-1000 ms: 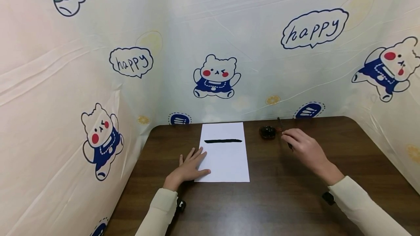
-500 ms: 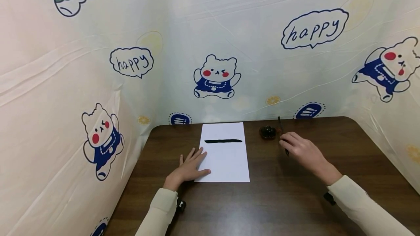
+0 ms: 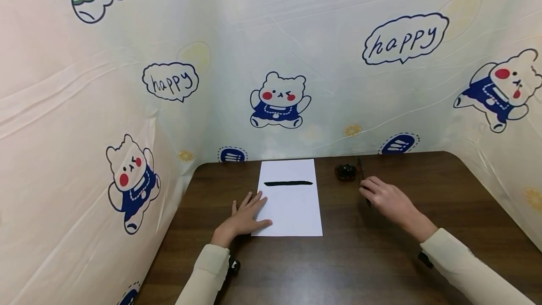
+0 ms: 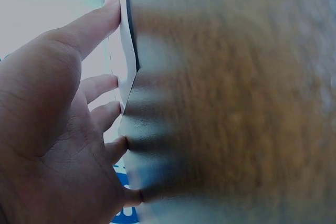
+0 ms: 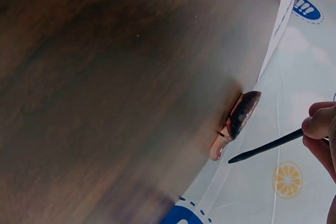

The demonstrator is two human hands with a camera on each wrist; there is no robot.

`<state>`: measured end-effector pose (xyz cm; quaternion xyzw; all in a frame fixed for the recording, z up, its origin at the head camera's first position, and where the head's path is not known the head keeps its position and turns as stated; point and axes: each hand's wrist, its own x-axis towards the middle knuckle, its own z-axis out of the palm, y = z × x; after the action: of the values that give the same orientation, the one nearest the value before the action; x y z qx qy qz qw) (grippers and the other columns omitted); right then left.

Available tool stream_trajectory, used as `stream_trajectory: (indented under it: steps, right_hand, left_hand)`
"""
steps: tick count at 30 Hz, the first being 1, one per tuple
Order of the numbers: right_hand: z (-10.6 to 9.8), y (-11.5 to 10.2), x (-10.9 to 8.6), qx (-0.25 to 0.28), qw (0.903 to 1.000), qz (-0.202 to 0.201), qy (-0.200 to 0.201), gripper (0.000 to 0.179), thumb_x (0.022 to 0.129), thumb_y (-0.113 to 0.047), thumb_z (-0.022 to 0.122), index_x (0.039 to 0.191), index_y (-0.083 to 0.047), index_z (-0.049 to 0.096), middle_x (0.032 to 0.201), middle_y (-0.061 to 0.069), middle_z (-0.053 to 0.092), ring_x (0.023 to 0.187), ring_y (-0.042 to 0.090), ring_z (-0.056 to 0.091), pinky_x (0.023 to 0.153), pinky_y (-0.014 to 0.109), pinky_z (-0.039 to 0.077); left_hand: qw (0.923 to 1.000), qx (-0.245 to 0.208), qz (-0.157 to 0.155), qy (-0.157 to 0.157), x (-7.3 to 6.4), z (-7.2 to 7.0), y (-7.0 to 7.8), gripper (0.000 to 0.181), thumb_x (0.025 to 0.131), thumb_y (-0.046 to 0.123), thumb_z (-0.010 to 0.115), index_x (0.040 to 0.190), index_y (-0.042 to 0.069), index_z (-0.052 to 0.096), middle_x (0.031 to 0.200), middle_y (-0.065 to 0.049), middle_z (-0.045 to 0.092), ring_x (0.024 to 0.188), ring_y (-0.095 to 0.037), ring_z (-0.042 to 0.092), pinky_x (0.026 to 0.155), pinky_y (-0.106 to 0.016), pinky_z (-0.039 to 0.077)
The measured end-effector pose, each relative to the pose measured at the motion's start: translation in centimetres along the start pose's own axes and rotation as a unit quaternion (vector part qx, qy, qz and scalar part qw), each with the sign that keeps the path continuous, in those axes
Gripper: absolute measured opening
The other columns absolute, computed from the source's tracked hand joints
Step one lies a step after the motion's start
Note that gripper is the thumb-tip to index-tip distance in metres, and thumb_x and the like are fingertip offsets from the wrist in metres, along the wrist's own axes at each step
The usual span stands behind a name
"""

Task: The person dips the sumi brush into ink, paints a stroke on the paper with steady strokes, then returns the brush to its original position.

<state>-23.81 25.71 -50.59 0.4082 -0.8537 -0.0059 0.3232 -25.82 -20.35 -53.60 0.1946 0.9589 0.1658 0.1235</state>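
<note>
A sheet of white paper (image 3: 292, 213) lies on the table, with one thick black stroke (image 3: 288, 183) across its upper part. My left hand (image 3: 242, 216) rests on the paper's left edge, fingers spread and thumb out over the sheet; the left wrist view shows its fingertips (image 4: 113, 9) along the edge. Right of the paper sits a small glossy dish (image 3: 345, 172) with dark contents, amber at its rim and spout-like end. My right hand (image 3: 387, 202) pinches a slim dark brush (image 5: 268, 146) between thumb and fingers, its pointed tip beside the dish.
The brown wooden table (image 3: 279, 272) extends on both sides of the paper. Pale printed cloth (image 3: 211, 107) with bears and the word "happy" hangs behind and beside it. A small dark device (image 3: 234, 265) is at the left wrist.
My right hand has shifted slightly toward me and to the left with the brush, whose lower end has swung left. The left hand and paper stay in place.
</note>
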Motion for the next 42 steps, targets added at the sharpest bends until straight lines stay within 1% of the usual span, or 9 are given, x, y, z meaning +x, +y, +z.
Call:
stream_trajectory:
  steps: [7,16,24,32,35,42]
  right_hand:
    - [0.5,0.1,-0.2,-0.002,0.9999,0.0,-0.016,0.039,0.064,0.008,0.083,0.101,0.001,0.073,0.107,0.017,0.066,0.099,0.029,0.062,0.066,0.034,0.059]
    - [0.8,-0.2,-0.5,-0.024,0.9992,0.001,-0.033,0.038,0.064,0.005,0.086,0.101,-0.002,0.075,0.108,0.015,0.067,0.099,0.027,0.062,0.067,0.033,0.059]
    - [1.0,-0.2,-0.6,-0.019,0.9985,0.002,-0.052,0.032,0.07,0.007,0.079,0.101,-0.003,0.074,0.107,0.013,0.067,0.099,0.026,0.061,0.068,0.034,0.058]
    - [1.4,-0.2,-0.7,-0.011,0.9979,-0.007,-0.064,0.033,0.073,0.009,0.075,0.103,-0.005,0.073,0.107,0.012,0.066,0.099,0.025,0.061,0.065,0.032,0.058]
    - [1.5,-0.2,-0.7,-0.007,0.9977,-0.013,-0.066,0.033,0.073,0.01,0.077,0.102,-0.005,0.073,0.105,0.01,0.066,0.097,0.024,0.061,0.063,0.031,0.058]
    - [1.9,-0.2,-0.8,-0.001,0.9964,-0.021,-0.082,0.031,0.071,0.005,0.082,0.097,-0.008,0.073,0.101,0.007,0.067,0.093,0.021,0.059,0.06,0.028,0.056]
  left_hand:
    - [1.0,-0.006,0.003,0.002,-0.1,0.0,0.0,0.083,0.088,0.063,0.058,0.155,0.025,0.03,0.166,-0.002,0.014,0.153,-0.036,0.003,0.11,-0.077,-0.003]
    - [1.0,-0.005,0.0,-0.001,0.0,0.2,-0.2,0.083,0.087,0.064,0.058,0.156,0.027,0.029,0.166,0.0,0.013,0.154,-0.035,0.001,0.11,-0.076,-0.004]
    - [1.0,-0.006,0.002,0.002,0.0,0.2,-0.3,0.083,0.087,0.064,0.059,0.155,0.025,0.03,0.166,-0.001,0.015,0.153,-0.036,0.003,0.109,-0.077,-0.003]
    - [0.9999,-0.009,0.005,0.002,-0.2,0.0,0.0,0.083,0.087,0.062,0.059,0.155,0.024,0.031,0.166,-0.003,0.015,0.153,-0.038,0.004,0.109,-0.077,-0.002]
    - [1.0,-0.007,0.003,0.0,-0.1,0.0,0.0,0.083,0.087,0.063,0.059,0.155,0.024,0.03,0.166,-0.002,0.014,0.153,-0.038,0.004,0.109,-0.077,-0.002]
    - [1.0,-0.003,0.002,0.001,-0.1,0.1,-0.1,0.084,0.087,0.065,0.058,0.155,0.026,0.029,0.166,-0.001,0.014,0.153,-0.036,0.003,0.109,-0.077,-0.003]
